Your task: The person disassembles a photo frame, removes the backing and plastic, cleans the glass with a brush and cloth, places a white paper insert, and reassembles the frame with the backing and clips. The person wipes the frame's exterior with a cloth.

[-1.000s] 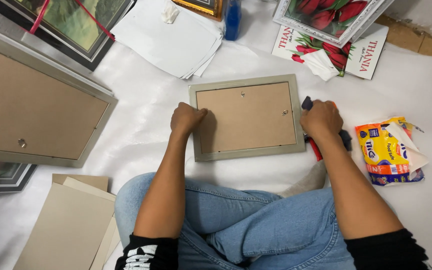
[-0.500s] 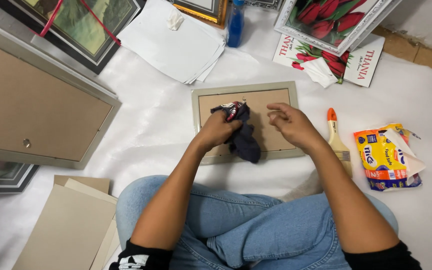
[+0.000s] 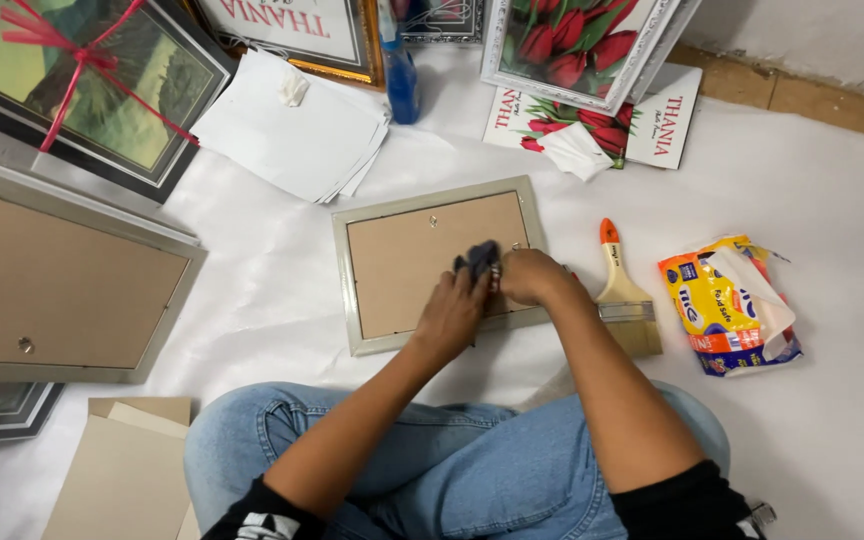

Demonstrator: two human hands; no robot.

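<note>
Small picture frame (image 3: pixel 422 265) lies face down mid-picture, white floor sheet (image 3: pixel 832 440) open at lower right. Left hand (image 3: pixel 452 315) and right hand (image 3: pixel 532 277) both grip a dark cloth (image 3: pixel 479 260) on its backing, paintbrush (image 3: pixel 622 290) just right.

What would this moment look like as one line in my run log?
left hand on dark cloth | right hand beside it | both over face-down picture frame | paintbrush right of frame

From my feed I see bare forearms, short black sleeves (image 3: pixel 687 500) — the left one with white print — and light blue jeans (image 3: pixel 472 470), just below the small frame (image 3: pixel 439 262).
</note>
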